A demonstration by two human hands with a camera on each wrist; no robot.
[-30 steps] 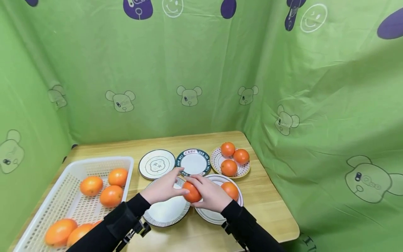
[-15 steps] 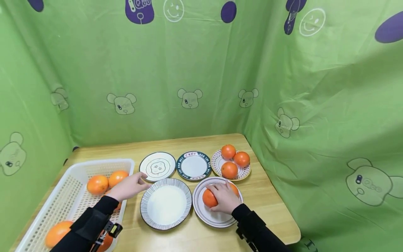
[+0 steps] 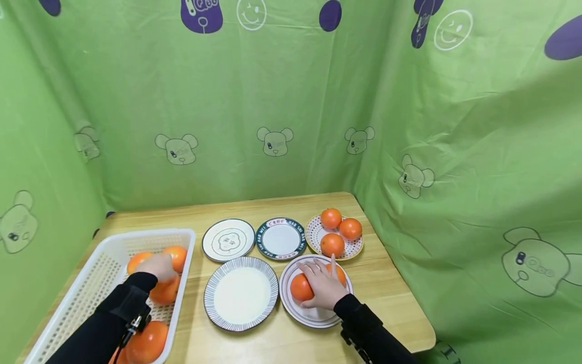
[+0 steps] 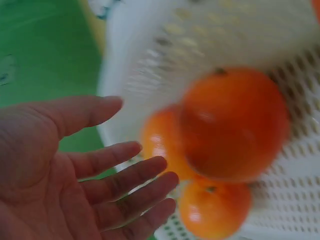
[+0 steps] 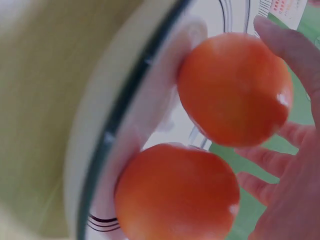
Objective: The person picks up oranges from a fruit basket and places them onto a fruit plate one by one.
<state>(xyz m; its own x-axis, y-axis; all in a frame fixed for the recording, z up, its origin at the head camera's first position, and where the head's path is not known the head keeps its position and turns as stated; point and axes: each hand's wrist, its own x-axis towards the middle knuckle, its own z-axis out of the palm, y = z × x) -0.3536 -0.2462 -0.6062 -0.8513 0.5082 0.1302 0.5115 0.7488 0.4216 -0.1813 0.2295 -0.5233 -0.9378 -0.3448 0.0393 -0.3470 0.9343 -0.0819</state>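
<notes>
My left hand [image 3: 159, 266] is over the white plastic basket [image 3: 193, 240], among oranges. In the left wrist view its fingers are straight and spread, beside a large orange [image 4: 235, 125], with two more close behind and below it. My right hand [image 3: 325, 288] lies over a white plate with thin dark rings [image 3: 291, 314]. Its fingers are spread about an orange [image 3: 301, 287], and the thumb lies at that orange's edge in the right wrist view. A second orange [image 3: 338, 275] is on the same plate, partly covered by the hand.
A striped-rim plate [image 3: 241, 323] lies between basket and ringed plate. Behind stand a cream plate [image 3: 228, 241], a green-rimmed plate [image 3: 281, 238] and a dotted plate [image 3: 311, 235] with three oranges. More oranges [image 3: 147, 342] lie at the basket's near end. Green curtains [image 3: 227, 167] surround the wooden table.
My left hand has left the orange and moved leftward into the basket. The right hand has brought that orange down onto the ringed plate, and its fingers have since spread.
</notes>
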